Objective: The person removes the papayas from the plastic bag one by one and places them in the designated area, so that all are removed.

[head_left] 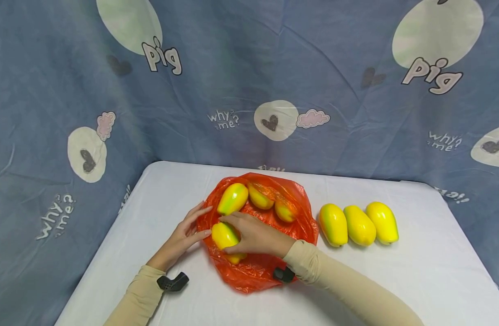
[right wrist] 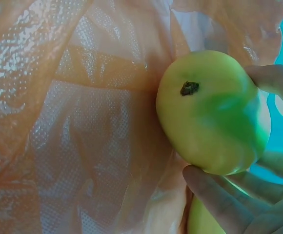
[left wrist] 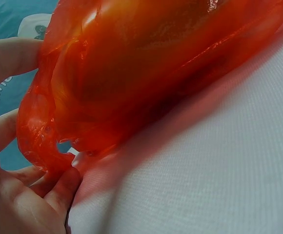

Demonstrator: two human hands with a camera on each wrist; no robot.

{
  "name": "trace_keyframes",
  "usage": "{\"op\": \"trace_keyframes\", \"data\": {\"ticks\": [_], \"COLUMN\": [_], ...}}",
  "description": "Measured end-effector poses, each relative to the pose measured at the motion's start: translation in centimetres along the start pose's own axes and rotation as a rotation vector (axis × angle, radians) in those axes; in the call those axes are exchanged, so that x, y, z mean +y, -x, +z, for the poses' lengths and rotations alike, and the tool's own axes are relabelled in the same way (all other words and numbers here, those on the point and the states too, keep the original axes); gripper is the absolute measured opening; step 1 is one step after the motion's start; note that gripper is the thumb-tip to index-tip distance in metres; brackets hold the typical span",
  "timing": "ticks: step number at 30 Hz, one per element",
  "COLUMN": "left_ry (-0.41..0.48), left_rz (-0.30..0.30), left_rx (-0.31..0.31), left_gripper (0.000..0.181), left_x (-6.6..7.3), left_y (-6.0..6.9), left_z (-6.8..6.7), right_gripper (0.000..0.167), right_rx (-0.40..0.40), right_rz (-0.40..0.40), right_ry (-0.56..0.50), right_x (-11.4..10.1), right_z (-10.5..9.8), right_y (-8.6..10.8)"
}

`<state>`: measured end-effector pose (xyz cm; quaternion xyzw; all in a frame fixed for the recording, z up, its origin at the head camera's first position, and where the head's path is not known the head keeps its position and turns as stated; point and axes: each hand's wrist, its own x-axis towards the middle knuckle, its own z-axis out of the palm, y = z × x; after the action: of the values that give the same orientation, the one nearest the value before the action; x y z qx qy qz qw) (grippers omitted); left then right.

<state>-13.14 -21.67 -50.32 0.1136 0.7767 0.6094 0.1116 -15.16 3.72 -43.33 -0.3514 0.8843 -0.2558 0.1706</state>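
A red plastic bag [head_left: 261,276] lies spread on the table with its mouth turned up. My left hand [head_left: 177,237] is at its left rim, pinching the thin plastic between thumb and fingers. Inside the bag my right hand [head_left: 255,233] grips a yellow-green papaya [head_left: 224,235], thumb on one side and fingers on the other. Its dark stem end shows in the right wrist view. Another papaya [head_left: 235,258] lies partly hidden below the held one. Toward the back of the bag are a papaya [head_left: 233,198] and two more, partly covered by red film.
Three papayas [head_left: 359,225] lie side by side on the white tabletop [head_left: 428,276], right of the bag. A blue printed curtain [head_left: 216,81] hangs behind and to the left of the table. Black wrist cameras [head_left: 173,282] are on both wrists.
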Motion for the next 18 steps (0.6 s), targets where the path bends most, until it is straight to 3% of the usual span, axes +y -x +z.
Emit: {"op": "trace_keyframes", "data": {"ticks": [18], "left_ry": [0.001], "left_rz": [0.006], "left_rx": [0.011], "left_gripper": [0.061], "left_x": [0.1], "left_y": [0.0], "left_z": [0.1], "right_gripper": [0.074], "right_rx": [0.075], "right_rz": [-0.029], "right_ry": [-0.074], "right_x": [0.7], "right_z": [-1.5], "right_y": [1.4]}}
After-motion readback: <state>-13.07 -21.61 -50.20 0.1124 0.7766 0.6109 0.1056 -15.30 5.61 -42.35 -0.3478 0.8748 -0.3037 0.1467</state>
